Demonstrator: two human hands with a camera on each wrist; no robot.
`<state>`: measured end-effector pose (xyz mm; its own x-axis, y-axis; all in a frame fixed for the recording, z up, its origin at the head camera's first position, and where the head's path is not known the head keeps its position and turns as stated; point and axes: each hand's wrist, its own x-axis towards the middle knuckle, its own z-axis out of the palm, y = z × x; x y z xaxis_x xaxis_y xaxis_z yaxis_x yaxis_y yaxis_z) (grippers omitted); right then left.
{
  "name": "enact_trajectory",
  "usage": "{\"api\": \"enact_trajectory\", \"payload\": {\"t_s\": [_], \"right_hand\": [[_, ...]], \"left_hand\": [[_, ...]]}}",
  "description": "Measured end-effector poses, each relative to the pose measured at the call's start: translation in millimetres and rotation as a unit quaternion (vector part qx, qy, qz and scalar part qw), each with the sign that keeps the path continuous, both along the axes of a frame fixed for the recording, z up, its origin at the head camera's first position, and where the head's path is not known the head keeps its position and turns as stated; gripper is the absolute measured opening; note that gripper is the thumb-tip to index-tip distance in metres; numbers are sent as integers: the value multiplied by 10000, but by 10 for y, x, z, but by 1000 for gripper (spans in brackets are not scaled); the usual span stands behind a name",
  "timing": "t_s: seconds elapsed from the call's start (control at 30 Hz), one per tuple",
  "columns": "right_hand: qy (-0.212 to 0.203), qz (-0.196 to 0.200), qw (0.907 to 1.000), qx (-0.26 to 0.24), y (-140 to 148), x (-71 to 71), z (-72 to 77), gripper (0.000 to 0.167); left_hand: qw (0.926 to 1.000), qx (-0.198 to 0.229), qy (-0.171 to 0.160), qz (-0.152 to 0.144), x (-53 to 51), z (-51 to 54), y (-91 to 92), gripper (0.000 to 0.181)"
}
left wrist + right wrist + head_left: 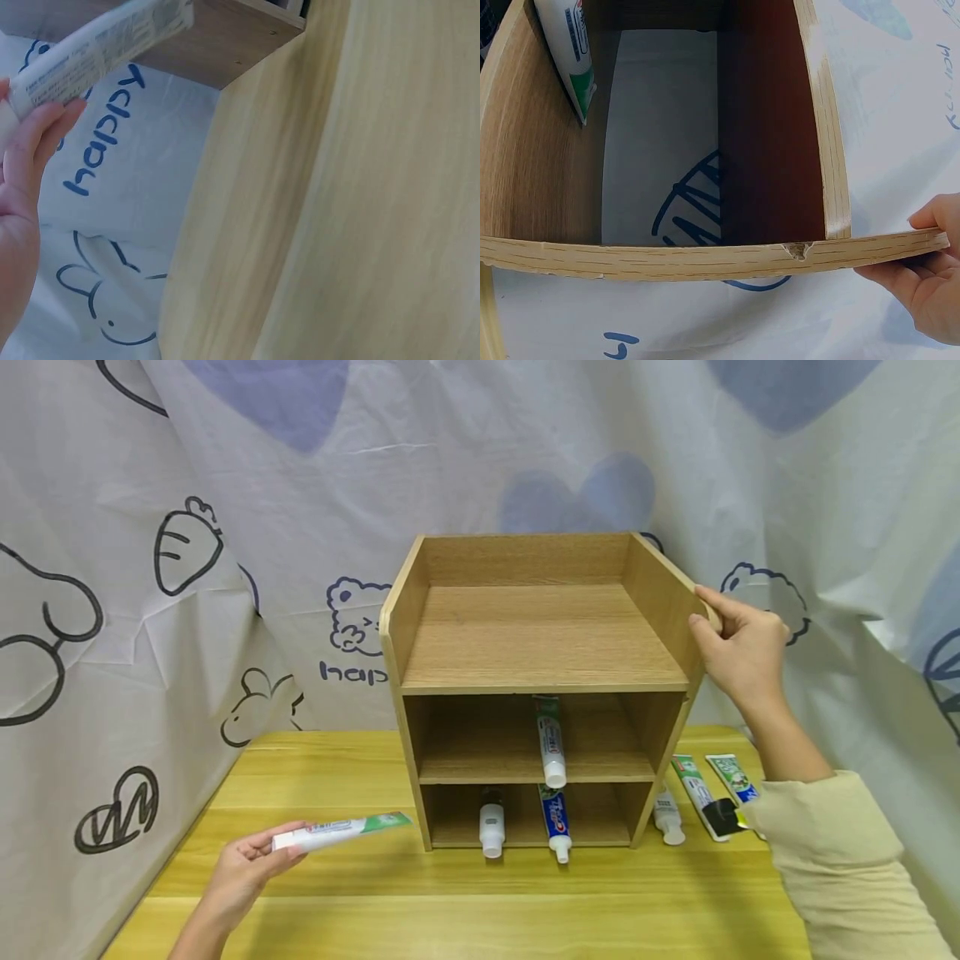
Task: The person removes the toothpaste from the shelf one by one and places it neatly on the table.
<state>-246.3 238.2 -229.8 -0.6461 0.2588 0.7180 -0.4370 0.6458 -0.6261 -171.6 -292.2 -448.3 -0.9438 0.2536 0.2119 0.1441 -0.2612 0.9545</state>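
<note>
My left hand (243, 868) pinches a white and green toothpaste tube (337, 832) by its cap end, left of the wooden shelf (543, 687); the tube's green end points toward the shelf. In the left wrist view the same tube (97, 56) lies between thumb and fingers. My right hand (742, 647) grips the top edge of the shelf's right side panel, thumb on one side and fingers on the other, as the right wrist view also shows with the hand (926, 274). A green and white tube (551, 743) lies in the middle compartment, cap outward.
In the bottom compartment lie a white tube (492, 828) and a blue tube (556, 818). Right of the shelf, on the wooden table (420, 918), are a white tube (667, 817) and two green-ended tubes, partly behind the right wrist's black device (724, 816). A patterned cloth (465, 460) hangs behind.
</note>
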Motion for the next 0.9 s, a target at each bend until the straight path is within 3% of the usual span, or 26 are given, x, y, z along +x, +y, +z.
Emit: {"api": "enact_trajectory", "payload": {"t_s": [0.1,0.13,0.23,0.33,0.37,0.53,0.63,0.7,0.73,0.9], "right_hand": [[7,14,10000,-11,2,-1,-2,30],[11,14,10000,-16,2,-2,-3,30],[5,-36,10000,5,2,0,-2,30],[-33,-81,9999,59,-3,3,-1,31],[-48,-81,9999,68,-5,4,-1,31],[-63,-34,10000,25,-7,1,-3,31],[-31,-90,10000,3,1,-3,-8,31],[-38,-101,9999,7,4,-7,-16,31],[-47,-113,9999,28,3,-8,-19,31],[-108,-159,9998,79,-15,-21,-30,32]], "left_hand": [[9970,-284,-135,713,-19,-48,56,36],[9962,-261,-72,822,-43,-91,59,34],[9836,-820,-319,1577,-74,-117,136,30],[9719,-981,-521,2076,-100,-122,215,30],[9637,-1113,-735,2314,-92,-92,261,30],[9540,-830,-706,2794,-155,-158,354,33],[9435,-777,-679,3148,-239,-192,424,34],[9424,-554,-548,3253,-311,-248,456,37],[9346,-721,-680,3417,-339,-230,498,40],[9175,-607,-499,3899,-501,-294,658,36]]}}
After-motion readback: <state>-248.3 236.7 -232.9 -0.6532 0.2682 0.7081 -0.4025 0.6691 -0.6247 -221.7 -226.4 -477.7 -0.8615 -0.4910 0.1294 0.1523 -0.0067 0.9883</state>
